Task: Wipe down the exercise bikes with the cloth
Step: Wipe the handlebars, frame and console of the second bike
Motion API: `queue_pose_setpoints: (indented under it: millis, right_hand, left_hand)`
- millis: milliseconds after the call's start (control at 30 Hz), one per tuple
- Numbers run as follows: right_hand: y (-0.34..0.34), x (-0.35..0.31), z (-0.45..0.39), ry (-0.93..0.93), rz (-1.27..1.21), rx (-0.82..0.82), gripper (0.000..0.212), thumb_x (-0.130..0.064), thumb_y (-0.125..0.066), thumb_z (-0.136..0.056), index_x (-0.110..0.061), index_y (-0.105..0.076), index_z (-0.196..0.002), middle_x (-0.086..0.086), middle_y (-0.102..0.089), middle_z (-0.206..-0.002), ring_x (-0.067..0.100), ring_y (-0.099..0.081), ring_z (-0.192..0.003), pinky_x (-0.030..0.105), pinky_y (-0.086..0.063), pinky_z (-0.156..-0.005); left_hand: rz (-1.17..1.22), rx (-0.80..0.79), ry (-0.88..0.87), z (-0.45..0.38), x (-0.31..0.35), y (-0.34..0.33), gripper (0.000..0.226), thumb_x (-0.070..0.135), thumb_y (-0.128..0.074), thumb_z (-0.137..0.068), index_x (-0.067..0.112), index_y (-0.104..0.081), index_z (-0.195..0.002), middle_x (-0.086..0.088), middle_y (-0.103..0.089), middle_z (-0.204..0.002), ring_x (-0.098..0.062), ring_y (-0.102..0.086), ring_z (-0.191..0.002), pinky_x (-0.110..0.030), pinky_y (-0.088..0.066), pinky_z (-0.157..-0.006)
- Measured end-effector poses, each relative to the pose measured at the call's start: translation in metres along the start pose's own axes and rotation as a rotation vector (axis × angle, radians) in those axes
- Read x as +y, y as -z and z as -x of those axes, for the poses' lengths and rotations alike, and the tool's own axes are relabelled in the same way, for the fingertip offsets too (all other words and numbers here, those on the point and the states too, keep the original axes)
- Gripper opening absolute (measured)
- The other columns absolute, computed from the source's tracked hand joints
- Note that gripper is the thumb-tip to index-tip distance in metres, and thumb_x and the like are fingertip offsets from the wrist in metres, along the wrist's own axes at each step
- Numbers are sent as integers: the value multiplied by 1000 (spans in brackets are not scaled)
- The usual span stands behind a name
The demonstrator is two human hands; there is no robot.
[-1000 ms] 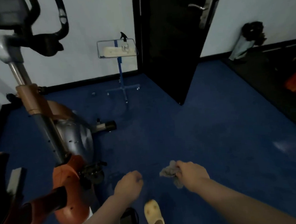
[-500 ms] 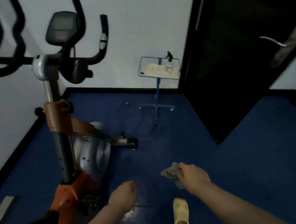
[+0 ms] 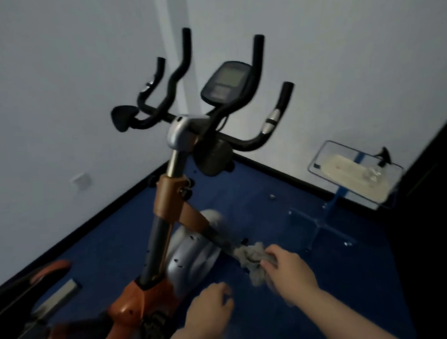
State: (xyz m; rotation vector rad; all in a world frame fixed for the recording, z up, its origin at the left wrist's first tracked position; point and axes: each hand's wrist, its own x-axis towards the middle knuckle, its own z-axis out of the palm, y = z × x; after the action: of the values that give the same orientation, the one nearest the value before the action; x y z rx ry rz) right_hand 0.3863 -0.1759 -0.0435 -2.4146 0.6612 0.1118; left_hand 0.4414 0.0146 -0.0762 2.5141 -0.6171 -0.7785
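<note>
Now right hand point(image 3: 290, 272) grips grey cloth point(image 3: 253, 258) against exercise bike point(image 3: 168, 224) strut; left hand point(image 3: 209, 310) curled, holding nothing.

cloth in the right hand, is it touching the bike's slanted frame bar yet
Touching. In the head view the right hand grips the grey cloth, which is bunched against the lower end of the slanted frame bar with no gap.
</note>
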Motion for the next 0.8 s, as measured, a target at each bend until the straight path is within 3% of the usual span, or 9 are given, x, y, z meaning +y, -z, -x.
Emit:
queue_pose_setpoints:
  millis: [167,267,367,433,500,600,733,800]
  right_hand:
    - [42,-54,-54,49,-304,165,22,-46,-55,-91,-29,-60,-104,-10,-64,-97,8,-61,-87,28,-53,-70]
    - [80,-89,-77,162,-458,367,7,-45,-59,-88,-39,-57,-90,-16,-65,-85,0,-62,-80,20,-51,-60]
    - [111,-126,-104,350,-497,575,8,-39,-62,-88,-43,-56,-91,-22,-64,-86,-5,-61,-79,10,-49,-58]
    - [119,-146,-126,466,-372,653,12,-36,-62,-88,-39,-56,-97,-20,-60,-92,-3,-58,-81,10,-47,-60]
    - [116,-159,-146,519,-139,626,21,-33,-63,-87,-31,-56,-106,-13,-54,-103,1,-53,-85,14,-47,-66]
    - [100,-155,-167,641,130,379,26,-37,-66,-82,-24,-60,-105,-5,-47,-112,12,-45,-102,34,-51,-79]
    - [99,-142,-180,699,-80,256,33,-59,-57,-80,-26,-58,-77,-12,-41,-103,8,-46,-101,24,-52,-70]
    - [101,-153,-193,704,-73,232,31,-57,-59,-78,-28,-49,-76,-12,-40,-98,8,-48,-92,19,-46,-65]
  left_hand:
    - [60,203,-57,-35,6,67,23,35,-49,-92,33,-58,-113,12,-59,-117,-8,-56,-107,-30,-45,-95]
    - [133,369,-120,-58,15,114,19,33,-51,-91,36,-60,-108,17,-60,-109,-1,-56,-101,-29,-49,-90]
    - [309,570,-178,-80,30,158,17,28,-55,-89,40,-59,-100,30,-54,-97,17,-51,-91,-9,-47,-77]
    - [429,681,-207,-97,42,179,20,21,-56,-88,37,-60,-100,38,-51,-96,24,-46,-94,-1,-40,-71]
    - [555,725,-181,-111,51,193,23,16,-55,-90,32,-61,-104,29,-57,-97,16,-53,-94,-3,-40,-71]
    - [656,799,-162,-127,61,201,21,11,-54,-91,26,-60,-105,17,-58,-98,9,-56,-93,-4,-42,-72]
    - [732,875,-144,-135,74,197,16,12,-51,-94,24,-60,-100,15,-59,-90,17,-55,-86,1,-40,-66]
    - [787,873,-147,-141,83,196,15,14,-49,-96,21,-62,-96,11,-62,-82,14,-58,-79,-1,-41,-64]
